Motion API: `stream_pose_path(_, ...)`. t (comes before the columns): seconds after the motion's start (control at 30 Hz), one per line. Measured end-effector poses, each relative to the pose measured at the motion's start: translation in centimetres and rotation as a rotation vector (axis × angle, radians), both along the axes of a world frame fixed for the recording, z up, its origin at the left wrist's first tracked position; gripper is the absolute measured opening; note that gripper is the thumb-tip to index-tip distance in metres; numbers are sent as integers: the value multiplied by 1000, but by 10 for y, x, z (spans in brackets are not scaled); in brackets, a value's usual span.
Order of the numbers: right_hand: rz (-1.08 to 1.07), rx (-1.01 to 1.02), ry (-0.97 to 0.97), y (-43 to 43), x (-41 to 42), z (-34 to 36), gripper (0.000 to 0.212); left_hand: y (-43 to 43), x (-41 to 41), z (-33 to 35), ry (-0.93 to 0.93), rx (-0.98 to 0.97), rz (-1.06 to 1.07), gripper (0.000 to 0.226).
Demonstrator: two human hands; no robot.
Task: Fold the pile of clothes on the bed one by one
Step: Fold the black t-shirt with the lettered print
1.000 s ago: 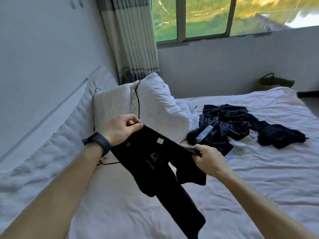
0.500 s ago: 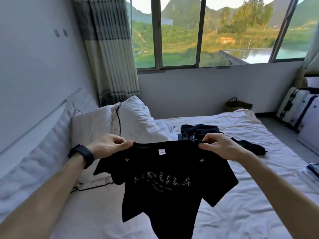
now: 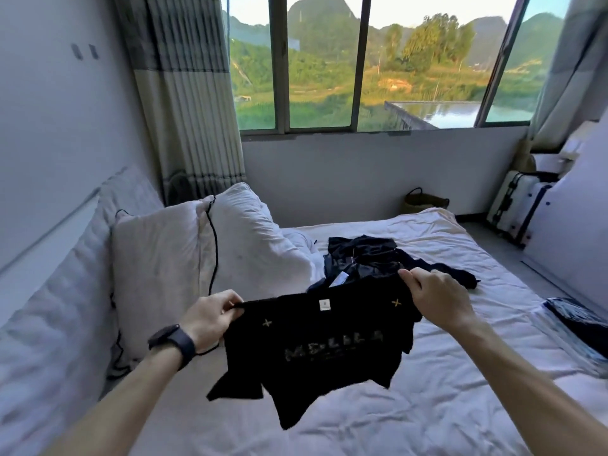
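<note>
Holding a black T-shirt (image 3: 316,357) up by its shoulders, I have it spread between my two hands above the white bed (image 3: 427,406). My left hand (image 3: 210,319) pinches one shoulder between the thumb and curled fingers, with a dark watch (image 3: 172,345) on that wrist. My right hand (image 3: 437,301) grips the other shoulder the same way, a little higher and farther out, so the shirt hangs tilted. Facing me are a small white neck label, two gold crosses and pale lettering across the chest. The sleeves and hem droop in uneven folds, and I cannot tell whether the lowest corner touches the sheet.

At the right edge of the mattress lies a clear plastic packet (image 3: 579,330) with something dark inside. Just behind my right hand, the pile of clothes (image 3: 365,258) sits in a dark, crumpled heap on the bed. To my left, two white pillows (image 3: 158,268) lean against the padded headboard, and a black cable (image 3: 214,245) runs down between them.

Past the far side of the bed, a woven basket (image 3: 424,202) stands against the wall. A pale suitcase (image 3: 516,205) with dark trim stands to its right. A striped curtain (image 3: 190,103) hangs in the left corner beside the window (image 3: 362,60), which looks out on green hills and water.
</note>
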State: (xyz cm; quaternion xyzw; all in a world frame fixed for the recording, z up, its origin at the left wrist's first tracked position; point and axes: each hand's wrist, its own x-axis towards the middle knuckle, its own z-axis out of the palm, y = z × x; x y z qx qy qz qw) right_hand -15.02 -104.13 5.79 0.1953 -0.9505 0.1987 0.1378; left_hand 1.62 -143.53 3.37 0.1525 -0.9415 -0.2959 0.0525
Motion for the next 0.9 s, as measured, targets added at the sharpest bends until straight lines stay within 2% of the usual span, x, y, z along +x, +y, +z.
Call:
stream_pose_path(0.07, 6, -37, 188, 2, 8, -7, 49, -3, 0, -8, 165, 111, 177, 18)
stream_pose_path(0.13, -26, -11, 242, 6, 14, -19, 46, 4, 0, -13, 234, 85, 249, 10)
stream_pose_path(0.27, -186, 13, -115, 14, 17, -39, 40, 23, 8, -28, 311, -77, 166, 9)
stream_pose_path(0.4, -112, -426, -417, 19, 44, -64, 41, 43, 39, -48, 289, -147, 203, 22)
stream_pose_path(0.47, -66, -529, -508, 30, 59, -82, 37, 58, 65, -65, 272, -163, 255, 27)
stream_pose_path(0.57, 21, -467, -541, 59, 83, -108, 26, 76, 109, -90, 244, -153, 363, 35)
stream_pose_path(0.7, 199, -283, -625, 89, 109, -133, 9, 104, 154, -115, 135, -98, 437, 20)
stream_pose_path(0.83, 228, -178, -519, 108, 116, -164, 29, 122, 182, -130, 69, -105, 518, 28)
stream_pose_path(0.9, 178, -196, -493, 109, 116, -172, 21, 125, 190, -136, 44, -118, 571, 30)
